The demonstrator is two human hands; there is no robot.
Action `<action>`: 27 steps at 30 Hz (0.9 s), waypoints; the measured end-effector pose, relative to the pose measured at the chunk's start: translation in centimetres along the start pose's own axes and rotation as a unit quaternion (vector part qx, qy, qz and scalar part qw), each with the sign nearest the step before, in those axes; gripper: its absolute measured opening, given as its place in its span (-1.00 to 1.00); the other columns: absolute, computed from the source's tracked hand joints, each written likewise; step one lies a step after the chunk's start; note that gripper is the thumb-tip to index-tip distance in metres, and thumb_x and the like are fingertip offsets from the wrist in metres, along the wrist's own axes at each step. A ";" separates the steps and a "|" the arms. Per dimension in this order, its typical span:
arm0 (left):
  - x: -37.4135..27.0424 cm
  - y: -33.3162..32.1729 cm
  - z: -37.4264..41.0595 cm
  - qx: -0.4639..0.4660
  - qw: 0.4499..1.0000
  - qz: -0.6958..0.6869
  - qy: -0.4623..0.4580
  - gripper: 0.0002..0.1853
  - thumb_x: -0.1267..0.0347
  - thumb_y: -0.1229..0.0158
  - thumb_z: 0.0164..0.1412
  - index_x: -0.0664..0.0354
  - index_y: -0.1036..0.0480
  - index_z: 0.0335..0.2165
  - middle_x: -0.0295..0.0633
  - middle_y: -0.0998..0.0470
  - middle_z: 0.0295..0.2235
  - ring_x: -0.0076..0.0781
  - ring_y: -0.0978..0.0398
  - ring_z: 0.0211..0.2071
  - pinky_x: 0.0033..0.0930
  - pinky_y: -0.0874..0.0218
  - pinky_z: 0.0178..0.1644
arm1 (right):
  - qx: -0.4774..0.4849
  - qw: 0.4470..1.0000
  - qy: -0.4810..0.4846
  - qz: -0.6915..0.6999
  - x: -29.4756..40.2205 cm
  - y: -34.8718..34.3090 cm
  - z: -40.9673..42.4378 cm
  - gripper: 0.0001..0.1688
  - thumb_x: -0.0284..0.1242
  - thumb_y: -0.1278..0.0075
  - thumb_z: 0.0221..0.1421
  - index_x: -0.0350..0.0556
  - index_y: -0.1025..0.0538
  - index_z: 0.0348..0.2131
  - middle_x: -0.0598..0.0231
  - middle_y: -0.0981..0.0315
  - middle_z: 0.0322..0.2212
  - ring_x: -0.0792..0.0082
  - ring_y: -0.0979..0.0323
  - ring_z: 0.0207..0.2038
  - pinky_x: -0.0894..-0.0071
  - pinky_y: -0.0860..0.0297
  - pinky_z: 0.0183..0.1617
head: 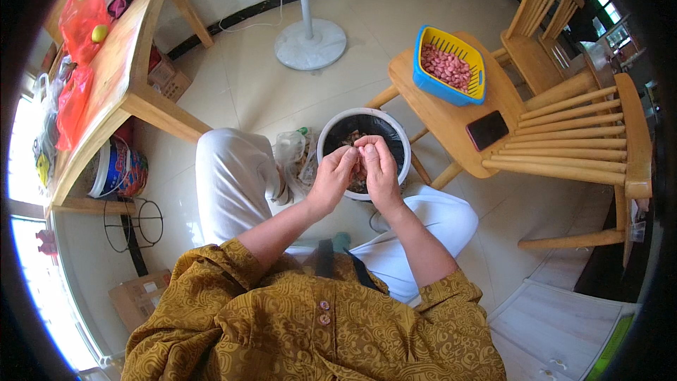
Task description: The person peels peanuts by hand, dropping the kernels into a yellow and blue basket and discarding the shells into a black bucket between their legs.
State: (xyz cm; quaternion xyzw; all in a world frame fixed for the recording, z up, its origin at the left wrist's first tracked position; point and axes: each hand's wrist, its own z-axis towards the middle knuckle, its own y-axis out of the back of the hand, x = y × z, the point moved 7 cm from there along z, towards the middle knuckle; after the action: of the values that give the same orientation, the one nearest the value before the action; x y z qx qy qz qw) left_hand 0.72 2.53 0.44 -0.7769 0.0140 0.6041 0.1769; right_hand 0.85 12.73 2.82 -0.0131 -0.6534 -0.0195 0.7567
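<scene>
My left hand (332, 174) and my right hand (382, 172) meet at the fingertips above a round white bin (323, 143). Thumbs and forefingers pinch a small thing, seemingly a peanut (360, 152), which the fingers mostly hide. A black plastic liner (378, 123) covers the inside of the bin, and brown peanut shells (353, 137) lie in it, partly behind my hands. To the right, a yellow strainer basket (472, 55) nested in a blue basin (443, 90) holds many pink shelled peanuts (447, 66).
The basin and a dark phone (487, 130) rest on a wooden chair (404, 76). Beside the bin's left lies a clear plastic bag (291, 148) with contents. A fan stand's round base (310, 45) is ahead. A wooden table (124, 58) with red bags (84, 21) stands left.
</scene>
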 end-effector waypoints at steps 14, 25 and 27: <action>-0.1 2.1 1.7 -0.056 0.993 0.087 -0.056 -0.86 0.43 -0.02 0.21 0.32 -0.42 -0.40 -0.34 -0.44 -0.52 -0.65 -0.33 -0.49 -0.60 -0.21 -0.38 | 0.027 0.988 -0.084 0.129 -1.6 -0.3 0.1 -0.81 -0.35 0.31 0.29 -0.06 -0.29 -0.26 0.53 -0.09 -0.61 0.72 -0.03 -0.61 0.69 -0.11 -0.57; 1.0 1.1 1.3 -0.007 0.989 -0.126 0.081 -0.81 0.28 -0.07 0.20 0.18 -0.41 -0.35 -0.50 -0.25 -0.65 -0.74 -0.09 -0.67 -0.63 0.05 -0.61 | -0.012 0.996 0.023 -0.088 -0.9 0.7 0.5 -0.82 -0.39 0.17 0.23 -0.13 -0.37 -0.26 0.41 -0.36 -0.50 0.62 -0.29 -0.50 0.60 -0.28 -0.42; 1.2 0.9 1.0 -0.005 0.984 -0.151 0.095 -0.83 0.27 -0.07 0.21 0.14 -0.36 -0.34 -0.53 -0.17 -0.66 -0.75 -0.04 -0.67 -0.65 0.12 -0.62 | -0.008 0.999 0.002 -0.034 -1.2 0.4 0.5 -0.80 -0.39 0.11 0.20 -0.16 -0.40 -0.27 0.38 -0.41 -0.46 0.58 -0.34 -0.45 0.57 -0.32 -0.35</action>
State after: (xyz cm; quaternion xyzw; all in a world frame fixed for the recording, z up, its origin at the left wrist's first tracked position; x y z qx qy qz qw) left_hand -0.13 2.16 -1.11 -0.8249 -0.0894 0.4939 0.2600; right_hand 0.16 13.18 1.75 0.0028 -0.6521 -0.0503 0.7564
